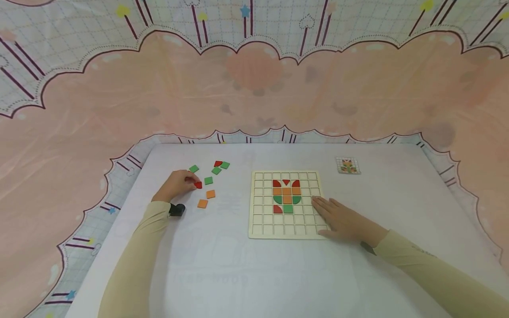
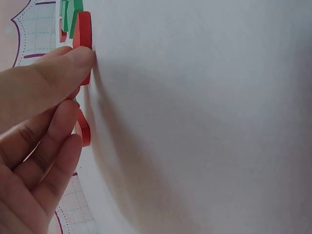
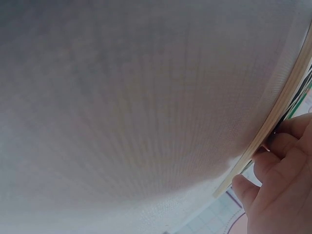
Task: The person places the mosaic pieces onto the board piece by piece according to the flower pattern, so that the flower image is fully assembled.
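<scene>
My left hand [image 1: 176,185] pinches a red tile [image 2: 85,29] between thumb and fingers, low over the table at the left. Another red tile [image 2: 84,127] shows behind the curled fingers in the left wrist view. My right hand [image 1: 346,221] rests with outstretched fingers on the right edge of a pale wooden grid board [image 1: 262,226]. Red, orange and green tiles on the board form a tulip-like pattern. Its lowest row has a red quarter-round tile [image 1: 277,209] and, beside it, a green square [image 1: 288,209].
Near my left hand lie several green squares [image 1: 208,180], a red piece [image 1: 218,164] and two orange squares [image 1: 202,203]. A small pattern card [image 1: 348,165] with a similar design lies at the back right. Everything sits on a white tabletop [image 1: 222,274].
</scene>
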Available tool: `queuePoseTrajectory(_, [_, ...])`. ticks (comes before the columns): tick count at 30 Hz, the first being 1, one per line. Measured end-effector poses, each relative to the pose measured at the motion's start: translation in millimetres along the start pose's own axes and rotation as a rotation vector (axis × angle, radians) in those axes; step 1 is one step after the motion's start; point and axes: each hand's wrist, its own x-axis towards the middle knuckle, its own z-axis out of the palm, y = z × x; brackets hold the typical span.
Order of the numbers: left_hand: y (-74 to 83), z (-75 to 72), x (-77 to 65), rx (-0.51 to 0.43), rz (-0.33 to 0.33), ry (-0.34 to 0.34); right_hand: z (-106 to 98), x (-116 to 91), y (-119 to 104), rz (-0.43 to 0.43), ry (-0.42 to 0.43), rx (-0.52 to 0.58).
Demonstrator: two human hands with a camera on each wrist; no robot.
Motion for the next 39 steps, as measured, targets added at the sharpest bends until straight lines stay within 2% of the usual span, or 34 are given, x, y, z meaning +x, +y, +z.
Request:
queuePoseTrajectory(14, [7.5,10.1,-4.5,0.005,0.003,0.075,-1,-1,-1,0.014,-0.012,0.014])
queuePoseTrajectory(22, [3.6,8.3,-0.8,0.041,0.014,0.007,-1,0,-1,0.012,-0.008,0.017])
queuePoseTrajectory(27, [3.4,6.4,-0.7,0.041,-0.029,0.014,-1,0,-1,0.019,-0.018,0.017])
queuePoseTrajectory(34, [5.6,7.1,-3.6,0.043,-0.131,0.038,-4,-1,-2,0.008,-0.001,0.017])
queuePoseTrajectory(39, [6.8,7.0,-5.6,0.041,-0.153,0.034,-4,0,-2,0.009,-0.009,0.021])
